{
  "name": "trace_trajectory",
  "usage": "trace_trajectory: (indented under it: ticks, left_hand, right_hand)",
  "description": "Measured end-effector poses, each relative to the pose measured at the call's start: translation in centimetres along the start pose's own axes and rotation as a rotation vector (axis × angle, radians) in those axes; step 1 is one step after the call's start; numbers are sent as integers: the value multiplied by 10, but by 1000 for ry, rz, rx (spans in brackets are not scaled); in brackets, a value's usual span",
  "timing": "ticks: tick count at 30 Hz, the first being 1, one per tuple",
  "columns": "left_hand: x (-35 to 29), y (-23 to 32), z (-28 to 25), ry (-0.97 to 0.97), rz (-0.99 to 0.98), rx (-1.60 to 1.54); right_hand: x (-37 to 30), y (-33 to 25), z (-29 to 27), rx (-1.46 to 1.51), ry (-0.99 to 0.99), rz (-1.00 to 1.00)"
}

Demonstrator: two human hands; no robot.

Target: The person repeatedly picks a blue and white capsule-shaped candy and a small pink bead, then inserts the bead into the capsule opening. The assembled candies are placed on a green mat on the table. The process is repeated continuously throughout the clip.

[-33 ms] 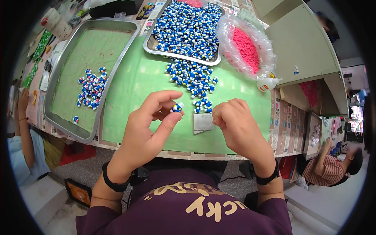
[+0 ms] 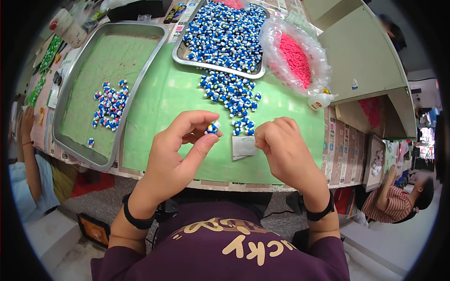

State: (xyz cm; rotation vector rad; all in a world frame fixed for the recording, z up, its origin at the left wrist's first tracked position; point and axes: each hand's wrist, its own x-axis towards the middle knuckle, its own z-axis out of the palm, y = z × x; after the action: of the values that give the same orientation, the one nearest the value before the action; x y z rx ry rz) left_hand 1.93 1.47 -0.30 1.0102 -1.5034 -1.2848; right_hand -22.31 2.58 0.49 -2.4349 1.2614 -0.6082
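My left hand (image 2: 176, 152) pinches a small blue-and-white figurine (image 2: 213, 128) between thumb and fingers above the green mat. To its right my right hand (image 2: 283, 147) is closed, its fingertips pressed together beside a small grey square pad (image 2: 243, 146). What those fingertips hold, if anything, is hidden. Just beyond the pad lie a few loose figurines (image 2: 243, 126). A trail of the same blue-and-white pieces (image 2: 227, 89) leads back to a metal tray (image 2: 215, 69) heaped with them. In a second metal tray (image 2: 89, 70) at the left sits a smaller group of figurines (image 2: 111, 107), some showing pink bits.
A clear plastic bag (image 2: 321, 56) of pink pieces (image 2: 294, 58) rests at the back right, with a small white bottle (image 2: 320, 100) before it. A pale metal cabinet (image 2: 370, 56) stands at the right. People sit at work on both sides.
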Motion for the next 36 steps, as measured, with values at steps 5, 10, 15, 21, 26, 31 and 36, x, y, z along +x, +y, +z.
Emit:
trace_trajectory:
  ticks: [5, 10, 15, 21, 26, 31, 36]
  left_hand:
    - [-1, -4, -3, -29, -18, -38]
    - [-1, -6, 1, -55, -50, -85]
    - [-1, -1, 12, -79, -141, -348]
    - [-1, 10, 29, -99, -112, -515]
    - [-2, 14, 31, -73, -43, -485]
    - [-4, 16, 34, -19, 80, -310]
    - [1, 15, 31, 17, 391, 45]
  right_hand:
    - [6, -2, 0, -38, -34, -5]
    - [3, -4, -3, -26, -39, 44]
    - [6, -24, -17, 299, 162, 51]
    - [14, -49, -13, 675, 401, 53]
    - [14, -49, -10, 703, 465, 47]
    - [14, -48, -9, 596, 456, 6]
    - [10, -49, -11, 647, 377, 39]
